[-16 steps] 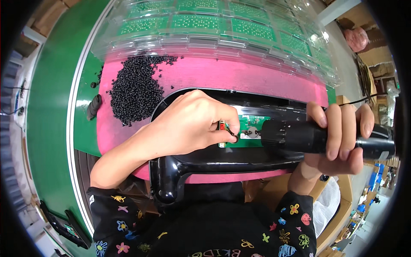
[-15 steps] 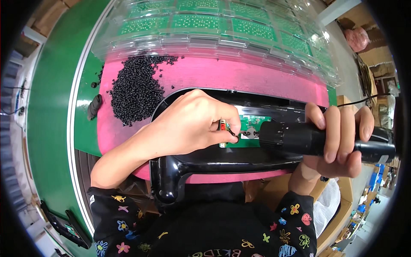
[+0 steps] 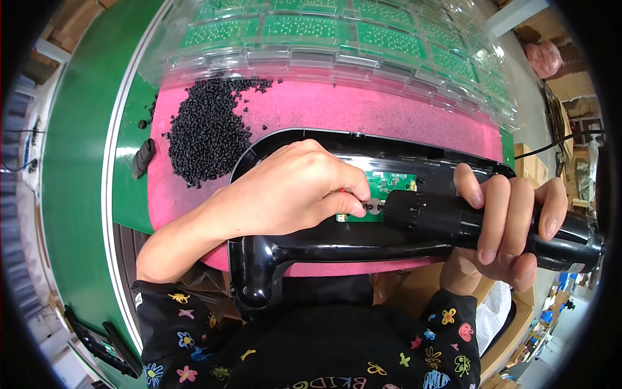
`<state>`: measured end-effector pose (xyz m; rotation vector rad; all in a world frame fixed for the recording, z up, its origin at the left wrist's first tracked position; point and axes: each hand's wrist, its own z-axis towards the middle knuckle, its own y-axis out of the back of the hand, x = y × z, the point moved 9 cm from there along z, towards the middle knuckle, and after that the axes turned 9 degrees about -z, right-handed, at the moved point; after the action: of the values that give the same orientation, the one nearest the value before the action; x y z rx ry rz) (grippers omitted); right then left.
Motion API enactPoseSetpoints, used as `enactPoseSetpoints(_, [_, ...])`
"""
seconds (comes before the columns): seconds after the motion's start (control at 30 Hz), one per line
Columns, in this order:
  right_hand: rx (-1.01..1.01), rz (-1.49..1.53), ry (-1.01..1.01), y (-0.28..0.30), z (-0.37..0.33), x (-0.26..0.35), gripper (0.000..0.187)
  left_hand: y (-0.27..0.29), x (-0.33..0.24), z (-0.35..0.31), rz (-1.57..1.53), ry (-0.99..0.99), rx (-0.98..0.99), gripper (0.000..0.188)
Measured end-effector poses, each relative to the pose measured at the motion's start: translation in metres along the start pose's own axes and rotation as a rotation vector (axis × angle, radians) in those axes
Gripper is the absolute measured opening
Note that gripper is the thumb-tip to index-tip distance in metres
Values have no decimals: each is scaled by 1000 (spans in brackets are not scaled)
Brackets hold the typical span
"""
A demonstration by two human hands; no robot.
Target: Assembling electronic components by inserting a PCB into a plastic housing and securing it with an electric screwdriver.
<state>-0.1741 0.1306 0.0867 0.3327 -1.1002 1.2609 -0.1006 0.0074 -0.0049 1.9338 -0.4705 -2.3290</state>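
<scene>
Black electric screwdriver [image 3: 479, 227] lies clenched in the right hand [image 3: 512, 220] at three o'clock; the left hand [image 3: 291, 191] pinches something small (too hidden to name) on the green circuit board [image 3: 389, 188] at centre, within the black housing [image 3: 311, 249].

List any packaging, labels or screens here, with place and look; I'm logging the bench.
Clear plastic blister trays: along the far edge of the pink mat, transparent, holding rows of green circuit boards.
Cardboard boxes: under the bench at lower right, brown.
No screens clearly visible.
</scene>
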Motion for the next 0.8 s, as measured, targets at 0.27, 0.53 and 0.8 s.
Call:
enactPoseSetpoints(0.27, [4, -21, -24, 0, 1, -1, 34, 12, -17, -6, 181, -91, -148, 16])
enactPoseSetpoints(0.53, [91, -31, -38, -3, 2, -5, 33, 10, -12, 0, 63, -7, -128, 14])
enactPoseSetpoints(0.8, [36, -135, 34, -2, 1, -5, 35, 23, -28, -6, 225, -177, -338, 8])
